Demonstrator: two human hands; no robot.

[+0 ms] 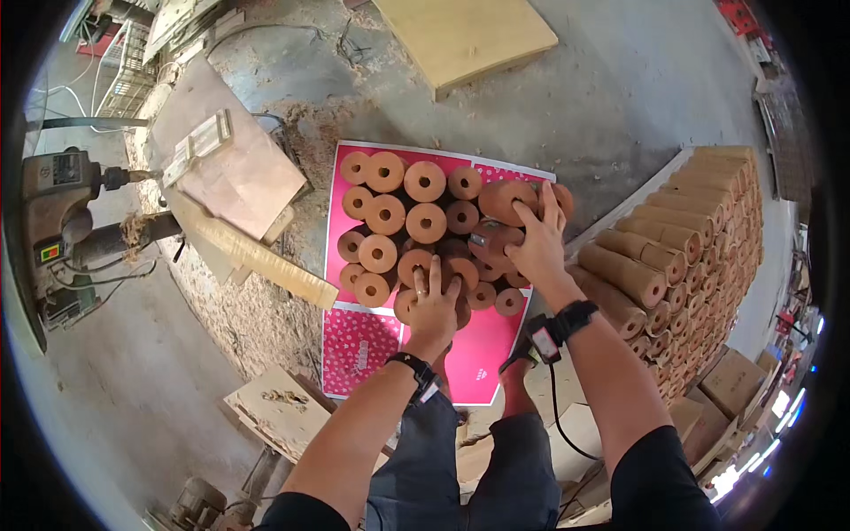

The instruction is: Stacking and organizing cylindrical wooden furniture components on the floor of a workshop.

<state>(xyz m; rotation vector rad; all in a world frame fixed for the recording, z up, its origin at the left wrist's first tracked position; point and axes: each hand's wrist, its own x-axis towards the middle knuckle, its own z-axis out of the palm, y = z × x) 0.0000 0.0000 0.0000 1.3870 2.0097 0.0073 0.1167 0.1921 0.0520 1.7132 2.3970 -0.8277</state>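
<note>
Two hands on a crowd of brown cylinders

You had both hands apart from each other on the bored brown cylinders (416, 217), which stood close together on one pink printed sheet (487, 341). Your left hand (434, 314) lay with fingers spread over the lower ones, hiding parts of them. Your right hand (538, 250) covered some at the right edge; whether it clamped any, I could not tell. At least fifteen bored ends showed; overlap spoiled an exact count. The tube stack (699, 239) at right was too dense to count. One yellow board (474, 44) was cut off above.
</note>
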